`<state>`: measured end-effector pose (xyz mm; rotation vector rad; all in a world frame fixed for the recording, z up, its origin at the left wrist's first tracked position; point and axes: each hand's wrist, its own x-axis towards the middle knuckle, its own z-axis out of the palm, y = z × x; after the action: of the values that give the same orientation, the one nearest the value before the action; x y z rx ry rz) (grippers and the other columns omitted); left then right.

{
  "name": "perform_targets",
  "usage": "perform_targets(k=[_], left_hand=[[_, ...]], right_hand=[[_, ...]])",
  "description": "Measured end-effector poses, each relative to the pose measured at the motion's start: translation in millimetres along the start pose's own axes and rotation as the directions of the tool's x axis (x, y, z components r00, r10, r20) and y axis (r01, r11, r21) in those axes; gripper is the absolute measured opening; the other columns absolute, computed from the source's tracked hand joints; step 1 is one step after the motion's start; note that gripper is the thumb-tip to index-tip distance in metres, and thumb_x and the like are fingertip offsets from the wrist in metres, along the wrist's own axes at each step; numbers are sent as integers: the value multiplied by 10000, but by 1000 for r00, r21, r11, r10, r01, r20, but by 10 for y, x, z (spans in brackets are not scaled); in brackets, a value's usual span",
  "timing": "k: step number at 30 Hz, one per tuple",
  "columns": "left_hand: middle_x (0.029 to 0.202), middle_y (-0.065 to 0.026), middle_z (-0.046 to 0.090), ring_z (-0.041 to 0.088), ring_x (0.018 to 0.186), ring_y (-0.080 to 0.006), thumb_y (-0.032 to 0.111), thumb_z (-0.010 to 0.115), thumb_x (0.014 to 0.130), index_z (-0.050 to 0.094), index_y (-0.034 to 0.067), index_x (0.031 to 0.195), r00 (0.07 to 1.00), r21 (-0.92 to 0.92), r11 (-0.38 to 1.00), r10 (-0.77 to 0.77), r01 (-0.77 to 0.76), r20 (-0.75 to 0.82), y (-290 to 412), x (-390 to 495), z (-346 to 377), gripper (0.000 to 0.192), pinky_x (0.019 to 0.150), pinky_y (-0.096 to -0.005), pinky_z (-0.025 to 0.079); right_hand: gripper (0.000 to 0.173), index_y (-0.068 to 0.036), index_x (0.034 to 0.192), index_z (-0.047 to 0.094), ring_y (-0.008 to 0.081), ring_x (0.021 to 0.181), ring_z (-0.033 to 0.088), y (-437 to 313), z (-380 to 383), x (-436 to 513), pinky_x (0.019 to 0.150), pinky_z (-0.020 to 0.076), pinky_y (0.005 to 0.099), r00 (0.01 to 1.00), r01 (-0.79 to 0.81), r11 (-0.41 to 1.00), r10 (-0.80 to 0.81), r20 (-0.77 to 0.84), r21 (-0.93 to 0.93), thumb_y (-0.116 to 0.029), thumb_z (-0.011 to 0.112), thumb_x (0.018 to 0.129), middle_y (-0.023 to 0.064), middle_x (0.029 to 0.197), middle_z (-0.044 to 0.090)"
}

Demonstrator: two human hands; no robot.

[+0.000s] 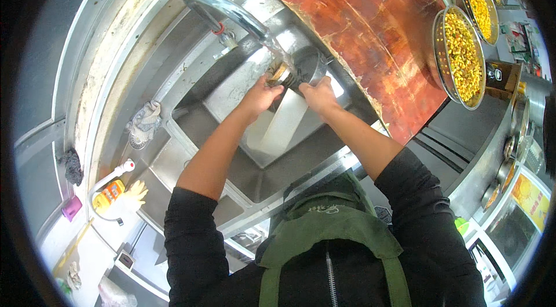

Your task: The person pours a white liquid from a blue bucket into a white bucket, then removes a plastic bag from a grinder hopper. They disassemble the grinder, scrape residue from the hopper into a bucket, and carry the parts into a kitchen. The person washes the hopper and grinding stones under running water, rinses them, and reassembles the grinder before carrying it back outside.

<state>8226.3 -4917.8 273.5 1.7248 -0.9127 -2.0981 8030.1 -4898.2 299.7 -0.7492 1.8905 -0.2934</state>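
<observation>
Over the stainless steel sink basin (260, 183), both my hands are held under the curved faucet (230, 9). Water (280, 52) pours from its spout between them. My left hand (262, 96) grips a small tan-and-dark object (282, 75), whose kind I cannot make out. My right hand (319, 94) is closed at the near edge of a round, dark-looking container (310, 61). Splashing and my fingers partly hide where the two things meet. Cloudy water lies in the basin below.
A worn reddish board (365, 16) borders the sink on the right. Perforated metal bowls of yellow food (464, 55) stand beyond it. A grey cloth (147, 120), a second tap (113, 174), a yellow bottle (108, 196) and a pale glove (137, 194) lie left.
</observation>
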Motion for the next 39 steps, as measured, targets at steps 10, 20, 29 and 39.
perform_targets(k=[10,20,29,39], left_hand=[[1118,-166,712,681,1077,-262,226,704,893,600,6,1304,887,669,646,461,-366,41,323,-754,365,478,938,-355,516],[1132,-271,684,705,954,-278,298,766,830,529,-111,1354,964,490,871,154,-29,-217,434,161,714,706,763,-362,575],[1094,-242,693,688,996,-276,240,724,749,610,-103,1199,950,448,888,41,108,-310,529,-179,622,577,878,-399,529],[913,-128,701,663,839,-233,208,733,754,671,-16,1087,940,608,788,273,-96,-205,141,-261,366,406,755,-365,520]], right_hand=[[520,41,1056,454,394,904,648,126,199,-164,830,512,473,966,222,975,-217,-141,22,-261,775,779,213,973,624],[515,-4,1052,460,381,921,627,316,564,-306,773,499,469,853,474,880,-460,-248,-2,-263,808,773,215,1030,593],[456,-23,1137,474,390,990,581,349,489,-709,807,496,494,807,579,815,-573,-139,4,-125,739,780,189,1084,531],[312,-40,1127,680,303,1033,620,365,-16,-67,938,493,393,795,606,768,-575,-191,210,-14,524,858,149,1085,621]])
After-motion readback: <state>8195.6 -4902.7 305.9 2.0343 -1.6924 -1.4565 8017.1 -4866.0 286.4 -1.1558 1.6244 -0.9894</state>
